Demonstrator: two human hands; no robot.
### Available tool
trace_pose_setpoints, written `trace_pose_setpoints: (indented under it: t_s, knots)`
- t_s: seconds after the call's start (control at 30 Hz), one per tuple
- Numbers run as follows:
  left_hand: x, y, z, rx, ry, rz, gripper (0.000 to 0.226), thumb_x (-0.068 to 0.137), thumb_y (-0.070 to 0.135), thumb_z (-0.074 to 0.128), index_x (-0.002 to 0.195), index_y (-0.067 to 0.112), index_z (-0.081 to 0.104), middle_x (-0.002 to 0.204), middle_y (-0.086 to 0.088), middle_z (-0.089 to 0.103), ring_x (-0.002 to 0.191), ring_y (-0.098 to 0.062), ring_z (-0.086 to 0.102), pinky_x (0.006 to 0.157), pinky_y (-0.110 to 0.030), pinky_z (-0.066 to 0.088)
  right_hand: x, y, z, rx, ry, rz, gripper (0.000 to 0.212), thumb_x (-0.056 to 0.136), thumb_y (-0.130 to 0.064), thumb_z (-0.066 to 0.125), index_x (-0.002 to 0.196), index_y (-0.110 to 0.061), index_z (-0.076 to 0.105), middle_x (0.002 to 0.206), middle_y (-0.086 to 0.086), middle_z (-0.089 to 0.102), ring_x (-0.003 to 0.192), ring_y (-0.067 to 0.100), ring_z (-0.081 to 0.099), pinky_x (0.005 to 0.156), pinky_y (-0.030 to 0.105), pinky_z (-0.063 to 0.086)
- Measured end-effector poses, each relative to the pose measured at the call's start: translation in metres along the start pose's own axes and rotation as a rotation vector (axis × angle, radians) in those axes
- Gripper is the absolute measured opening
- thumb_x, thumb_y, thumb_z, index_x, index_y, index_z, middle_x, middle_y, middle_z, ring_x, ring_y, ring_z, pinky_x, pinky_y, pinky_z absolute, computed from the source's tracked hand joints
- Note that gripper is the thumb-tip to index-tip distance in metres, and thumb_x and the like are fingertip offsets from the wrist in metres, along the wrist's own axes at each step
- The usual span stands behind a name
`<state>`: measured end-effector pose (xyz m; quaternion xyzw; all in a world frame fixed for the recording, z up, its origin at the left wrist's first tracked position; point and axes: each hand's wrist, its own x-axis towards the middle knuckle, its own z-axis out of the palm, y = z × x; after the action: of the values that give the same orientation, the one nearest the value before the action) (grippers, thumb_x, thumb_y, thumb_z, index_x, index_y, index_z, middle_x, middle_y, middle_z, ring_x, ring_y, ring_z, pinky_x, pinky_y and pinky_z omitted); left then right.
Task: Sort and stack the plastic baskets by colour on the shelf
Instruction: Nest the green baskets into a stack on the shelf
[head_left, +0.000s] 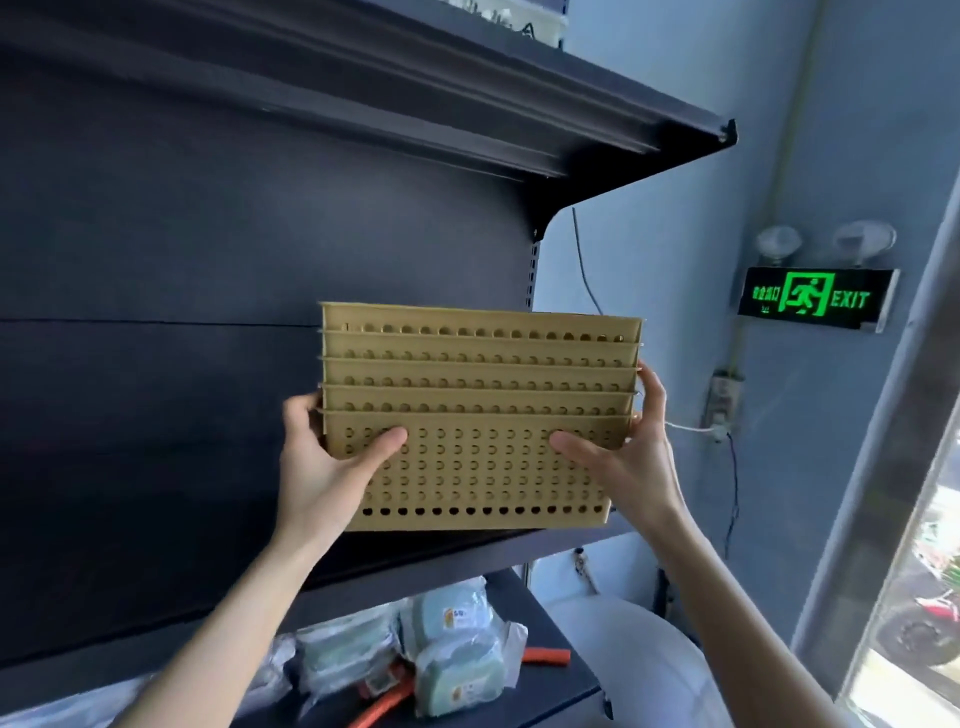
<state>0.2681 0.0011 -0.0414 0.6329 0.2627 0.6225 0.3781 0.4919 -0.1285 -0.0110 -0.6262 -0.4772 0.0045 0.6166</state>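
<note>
The dark metal shelf (182, 234) fills most of the view, flat and matt, with another board jutting out overhead. Against its back panel, over the middle board, sits the stack (478, 395): five nested baskets, all one tan-yellow. We judge the colour sorting for this lot is done and the step in hand is setting the stack in place. Its base is level with the board's front edge, but we cannot tell whether it bears on the board or hangs just above it.

The left hand (327, 467) and right hand (623, 457) clasp the two ends. The fingers (652, 395) curl round the sides and both thumbs (379, 447) press flat on the front wall of the lowest basket, so both hands grip the stack.

The next move, as we read it, calls for easing the stack back and down square to the panel, then letting go evenly so that no basket tips.

The plastic looks thin, rigid and smooth. Each wall is a shallow rectangle with a flared rim (478, 351), pierced by neat rows of small round holes (467, 473).
</note>
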Motion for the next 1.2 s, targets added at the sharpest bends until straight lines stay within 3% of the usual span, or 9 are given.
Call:
trace_pose_setpoints:
  t_s: [0.07, 0.2, 0.3, 0.47, 0.67, 0.77, 0.9, 1.0, 1.2]
  knots:
    - [0.015, -0.010, 0.015, 0.075, 0.021, -0.006, 0.064, 0.062, 0.016, 0.084, 0.107, 0.017, 0.038, 0.097, 0.008, 0.062, 0.088, -0.001, 0.061, 0.073, -0.016, 0.045, 0.024, 0.023, 0.005, 0.039, -0.033, 0.009, 0.098, 0.066, -0.018, 0.084, 0.136, -0.038, 0.019, 0.098, -0.009, 0.067, 0.089, 0.015, 0.067, 0.083, 0.041, 0.054]
    - [0.048, -0.040, 0.042, 0.173, 0.045, -0.042, 0.066, 0.063, 0.015, 0.085, 0.106, 0.017, 0.035, 0.095, 0.010, 0.059, 0.089, -0.002, 0.058, 0.075, -0.022, 0.044, 0.077, 0.065, 0.019, 0.110, -0.108, 0.014, 0.099, 0.065, -0.019, 0.085, 0.134, -0.041, 0.018, 0.100, -0.008, 0.068, 0.089, 0.014, 0.067, 0.077, 0.035, 0.054]
    - [0.070, -0.062, 0.057, 0.240, 0.087, -0.059, 0.067, 0.063, 0.016, 0.085, 0.106, 0.015, 0.034, 0.093, 0.011, 0.059, 0.087, 0.000, 0.057, 0.071, -0.018, 0.043, 0.113, 0.091, 0.034, 0.123, -0.162, -0.002, 0.094, 0.065, -0.019, 0.084, 0.128, -0.045, 0.019, 0.102, -0.005, 0.067, 0.089, 0.015, 0.066, 0.072, 0.031, 0.054]
    - [0.106, -0.085, 0.081, 0.332, 0.093, -0.090, 0.068, 0.063, 0.020, 0.086, 0.107, 0.014, 0.034, 0.089, 0.013, 0.057, 0.083, 0.003, 0.054, 0.065, -0.014, 0.039, 0.168, 0.128, 0.053, 0.145, -0.223, -0.002, 0.096, 0.067, -0.017, 0.083, 0.133, -0.038, 0.018, 0.102, -0.003, 0.067, 0.090, 0.013, 0.065, 0.065, 0.022, 0.048]
    - [0.123, -0.104, 0.102, 0.420, 0.116, -0.143, 0.066, 0.065, 0.021, 0.085, 0.107, 0.013, 0.034, 0.090, 0.010, 0.060, 0.083, 0.000, 0.057, 0.064, -0.016, 0.041, 0.213, 0.162, 0.065, 0.181, -0.308, -0.006, 0.090, 0.064, -0.013, 0.084, 0.125, -0.036, 0.022, 0.103, -0.004, 0.064, 0.091, 0.010, 0.064, 0.061, 0.014, 0.049]
    - [0.124, -0.111, 0.109, 0.472, 0.135, -0.155, 0.067, 0.065, 0.021, 0.084, 0.107, 0.012, 0.033, 0.091, 0.008, 0.060, 0.085, -0.004, 0.059, 0.065, -0.020, 0.042, 0.224, 0.180, 0.070, 0.163, -0.341, -0.028, 0.087, 0.065, -0.012, 0.084, 0.122, -0.030, 0.021, 0.102, 0.001, 0.062, 0.092, 0.016, 0.064, 0.065, 0.020, 0.051]
    - [0.117, -0.118, 0.119, 0.535, 0.177, -0.165, 0.063, 0.069, 0.019, 0.082, 0.106, 0.012, 0.032, 0.094, 0.012, 0.056, 0.092, -0.014, 0.058, 0.069, -0.023, 0.042, 0.229, 0.198, 0.074, 0.124, -0.393, -0.060, 0.083, 0.067, -0.010, 0.082, 0.115, -0.031, 0.017, 0.096, -0.009, 0.060, 0.090, 0.018, 0.065, 0.065, 0.020, 0.054]
    - [0.113, -0.120, 0.125, 0.544, 0.202, -0.173, 0.059, 0.072, 0.020, 0.079, 0.108, 0.016, 0.033, 0.096, 0.013, 0.057, 0.096, -0.015, 0.060, 0.079, -0.029, 0.044, 0.234, 0.205, 0.073, 0.108, -0.413, -0.111, 0.082, 0.068, -0.013, 0.082, 0.116, -0.029, 0.018, 0.101, -0.018, 0.054, 0.097, 0.023, 0.063, 0.079, 0.041, 0.055]
    - [0.105, -0.123, 0.131, 0.584, 0.239, -0.180, 0.055, 0.075, 0.025, 0.077, 0.109, 0.021, 0.034, 0.098, 0.011, 0.061, 0.095, -0.015, 0.061, 0.077, -0.027, 0.043, 0.234, 0.213, 0.074, 0.124, -0.401, -0.166, 0.085, 0.067, -0.014, 0.083, 0.126, -0.020, 0.021, 0.106, -0.026, 0.046, 0.107, 0.023, 0.058, 0.088, 0.050, 0.051]
